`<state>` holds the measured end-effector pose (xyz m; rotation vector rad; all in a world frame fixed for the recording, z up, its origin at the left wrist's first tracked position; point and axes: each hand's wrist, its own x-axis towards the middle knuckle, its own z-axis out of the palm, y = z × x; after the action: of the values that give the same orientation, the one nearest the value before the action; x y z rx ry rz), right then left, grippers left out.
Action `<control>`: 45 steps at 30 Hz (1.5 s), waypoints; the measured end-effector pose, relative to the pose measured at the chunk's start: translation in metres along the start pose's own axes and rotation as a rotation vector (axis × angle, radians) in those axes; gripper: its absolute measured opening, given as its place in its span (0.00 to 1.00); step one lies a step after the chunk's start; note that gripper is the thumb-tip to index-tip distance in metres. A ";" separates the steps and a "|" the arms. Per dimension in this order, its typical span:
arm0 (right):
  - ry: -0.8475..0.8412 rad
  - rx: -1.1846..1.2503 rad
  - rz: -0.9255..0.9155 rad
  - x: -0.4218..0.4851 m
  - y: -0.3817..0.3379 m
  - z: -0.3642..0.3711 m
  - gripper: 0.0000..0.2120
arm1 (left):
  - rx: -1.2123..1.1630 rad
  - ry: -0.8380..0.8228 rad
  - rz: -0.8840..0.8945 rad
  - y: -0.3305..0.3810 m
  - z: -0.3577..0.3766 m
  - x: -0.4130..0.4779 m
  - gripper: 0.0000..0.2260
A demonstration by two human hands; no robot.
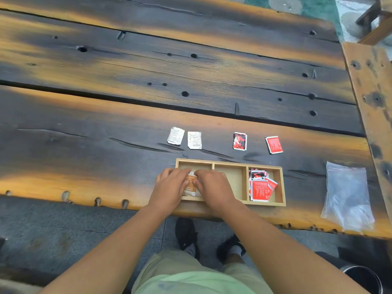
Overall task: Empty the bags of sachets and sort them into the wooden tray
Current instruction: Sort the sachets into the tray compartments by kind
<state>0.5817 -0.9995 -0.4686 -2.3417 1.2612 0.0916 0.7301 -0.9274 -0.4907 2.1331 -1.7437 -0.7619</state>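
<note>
While our left hand (169, 188) and right hand (214, 187) meet over the left compartment of the wooden tray (230, 164) at the counter's (106, 145) near edge, their curled fingers grip the orange sachets (191, 184) stacked there. Red sachets (259, 188) fill the right compartment. Beyond the tray lie two white sachets (175, 135), a red-and-black sachet (240, 141) and a single red packet (274, 144), with a clear bag (347, 196) to the right; we find the print too small to read.

Pale wooden tray (230, 163), charred rough table (148, 81)
</note>
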 end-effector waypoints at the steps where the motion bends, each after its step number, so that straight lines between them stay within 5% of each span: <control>1: 0.016 0.006 -0.010 0.000 0.001 0.000 0.12 | 0.019 -0.003 0.006 0.000 0.002 0.001 0.16; 22: -0.084 0.041 -0.006 0.000 0.001 -0.009 0.14 | 0.167 -0.164 0.017 -0.003 0.001 0.007 0.21; 30: -0.162 0.023 -0.061 -0.005 0.008 -0.014 0.24 | 0.195 -0.197 -0.038 0.006 -0.001 0.006 0.22; 41: -0.216 0.150 -0.109 0.010 0.018 -0.027 0.22 | 0.235 -0.179 -0.129 0.027 -0.015 0.008 0.20; 45: -0.218 0.161 -0.096 0.024 0.020 -0.040 0.19 | 0.055 -0.091 -0.147 0.028 -0.021 0.007 0.17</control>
<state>0.5728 -1.0449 -0.4473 -2.1833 1.0116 0.2001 0.7204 -0.9426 -0.4600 2.3176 -1.6844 -0.8718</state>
